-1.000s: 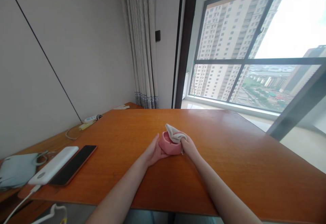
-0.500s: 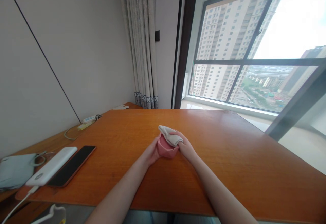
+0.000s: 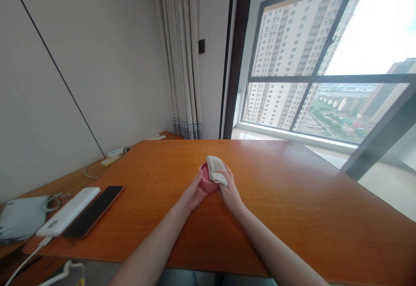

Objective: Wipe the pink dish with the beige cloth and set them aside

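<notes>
A small pink bowl [image 3: 207, 185] is held over the middle of the wooden table, its opening tilted up toward me. My left hand [image 3: 195, 194] grips the bowl from its left side, fingers partly hidden beneath it. In my right hand [image 3: 231, 190] is a folded whitish cloth [image 3: 214, 167], pinched between thumb and fingers. The cloth lies over the right part of the bowl's rim and covers some of its inside.
On the left of the table [image 3: 292, 216] lie a white power bank [image 3: 69, 210] with a cable plugged in and a dark phone [image 3: 94, 211]. A grey-blue pouch [image 3: 22, 216] and a power strip [image 3: 115, 152] sit along the wall side.
The bowl has turned and risen slightly, so more of its inside shows. My right hand has shifted a little up and left, and the cloth now hangs more upright over the rim.
</notes>
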{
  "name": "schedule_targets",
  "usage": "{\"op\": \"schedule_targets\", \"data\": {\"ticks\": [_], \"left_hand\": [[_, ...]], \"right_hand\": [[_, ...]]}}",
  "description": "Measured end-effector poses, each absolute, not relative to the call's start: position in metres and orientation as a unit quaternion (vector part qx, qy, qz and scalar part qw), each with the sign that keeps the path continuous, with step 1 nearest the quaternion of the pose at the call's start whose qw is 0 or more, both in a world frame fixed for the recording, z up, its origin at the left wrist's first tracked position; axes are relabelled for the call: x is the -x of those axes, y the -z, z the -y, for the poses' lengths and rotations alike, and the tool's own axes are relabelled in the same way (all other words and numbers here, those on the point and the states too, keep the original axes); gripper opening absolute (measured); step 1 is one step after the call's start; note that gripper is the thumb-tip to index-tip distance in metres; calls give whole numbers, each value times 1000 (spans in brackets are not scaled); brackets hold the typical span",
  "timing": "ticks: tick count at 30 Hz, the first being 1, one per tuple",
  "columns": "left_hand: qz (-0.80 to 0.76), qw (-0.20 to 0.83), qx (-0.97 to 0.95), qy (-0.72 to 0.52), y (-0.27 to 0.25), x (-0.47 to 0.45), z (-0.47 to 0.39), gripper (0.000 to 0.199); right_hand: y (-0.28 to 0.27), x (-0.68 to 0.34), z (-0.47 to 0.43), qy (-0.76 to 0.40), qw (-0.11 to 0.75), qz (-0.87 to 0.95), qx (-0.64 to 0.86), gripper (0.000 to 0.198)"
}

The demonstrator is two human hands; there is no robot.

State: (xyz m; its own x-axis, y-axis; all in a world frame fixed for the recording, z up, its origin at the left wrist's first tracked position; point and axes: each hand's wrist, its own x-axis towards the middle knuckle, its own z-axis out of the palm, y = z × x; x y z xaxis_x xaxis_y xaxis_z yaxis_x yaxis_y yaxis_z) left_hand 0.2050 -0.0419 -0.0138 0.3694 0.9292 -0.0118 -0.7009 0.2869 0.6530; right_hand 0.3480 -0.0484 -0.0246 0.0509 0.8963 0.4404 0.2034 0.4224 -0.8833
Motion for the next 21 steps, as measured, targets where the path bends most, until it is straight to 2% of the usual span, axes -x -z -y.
{"op": "schedule_targets", "data": {"ticks": [4,8,14,17,21], "left_hand": [[-198,794,-327,-473,14,-206,49,60],[-197,822,-336,-416,7,-202,51,52],[-278,833,-298,-375,9,-194,46,50],[-280,822,-281,-408,9,-196,45,47],[-255,793,-277,-479,8,-201,42,46]], "right_hand": [[23,-362,40,-298,589,608,440,23],[22,-374,34,-328,597,583,443,27],[14,-376,35,-402,552,608,405,25],[9,-376,36,-406,548,609,404,24],[11,-374,36,-357,559,632,400,27]]}}
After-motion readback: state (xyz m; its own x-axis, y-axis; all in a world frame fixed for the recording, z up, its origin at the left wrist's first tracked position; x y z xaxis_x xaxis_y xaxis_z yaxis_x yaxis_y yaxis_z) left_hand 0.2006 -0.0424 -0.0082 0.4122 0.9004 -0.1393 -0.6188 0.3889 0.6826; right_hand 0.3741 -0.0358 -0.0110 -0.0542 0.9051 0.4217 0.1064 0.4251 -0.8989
